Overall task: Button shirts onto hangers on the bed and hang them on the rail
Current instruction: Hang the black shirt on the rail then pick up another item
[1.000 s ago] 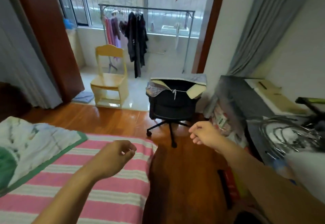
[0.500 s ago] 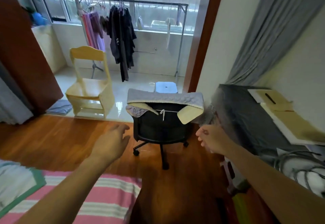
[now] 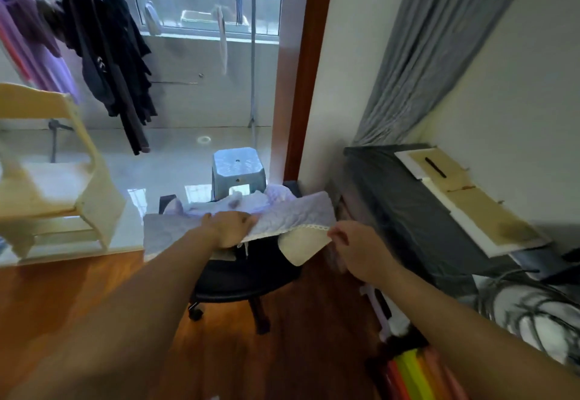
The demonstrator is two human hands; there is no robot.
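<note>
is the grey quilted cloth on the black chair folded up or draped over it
Draped. The grey quilted cloth lies spread across the top of the black chair, one cream corner hanging below its lace edge.

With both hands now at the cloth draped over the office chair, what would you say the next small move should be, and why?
Probably lift the pale quilted cloth up off the black office chair. The left hand already rests on its top fold and the right hand pinches its lace-trimmed edge, so both have contact. It only drapes over the chair back, so a short upward pull should free it.
</note>
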